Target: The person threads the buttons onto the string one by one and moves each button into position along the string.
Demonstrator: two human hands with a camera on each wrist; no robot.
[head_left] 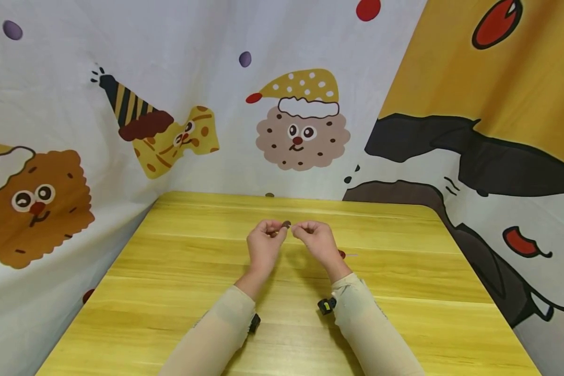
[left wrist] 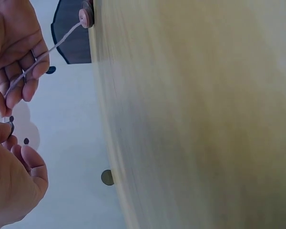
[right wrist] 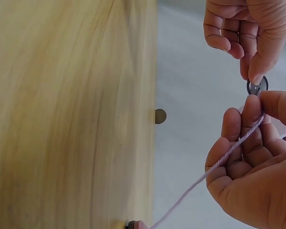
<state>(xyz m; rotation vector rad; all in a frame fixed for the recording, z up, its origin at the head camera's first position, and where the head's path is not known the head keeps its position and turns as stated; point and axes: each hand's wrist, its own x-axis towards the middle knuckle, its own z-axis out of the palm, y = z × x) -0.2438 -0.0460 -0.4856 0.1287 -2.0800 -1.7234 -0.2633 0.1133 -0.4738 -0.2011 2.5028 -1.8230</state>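
Over the far half of the table, my left hand (head_left: 265, 243) pinches a small dark round button (head_left: 286, 224) by its edge. In the right wrist view the button (right wrist: 263, 86) shows small holes in its middle. My right hand (head_left: 317, 241) is just to the right, its thumb and forefinger pinching a thin lilac string (right wrist: 193, 188) close against the button. The string crosses the right fingers and runs down to a pink-red button (left wrist: 84, 18) with a darker disc against it. In the head view this red button (head_left: 342, 254) is partly hidden behind the right wrist.
The wooden table (head_left: 178, 292) has a cartoon-printed cloth (head_left: 225, 172) hanging behind it and at both sides. A short pale length of string (head_left: 352, 255) lies right of the red button. Each sleeve carries a small black wrist camera (head_left: 326, 306).
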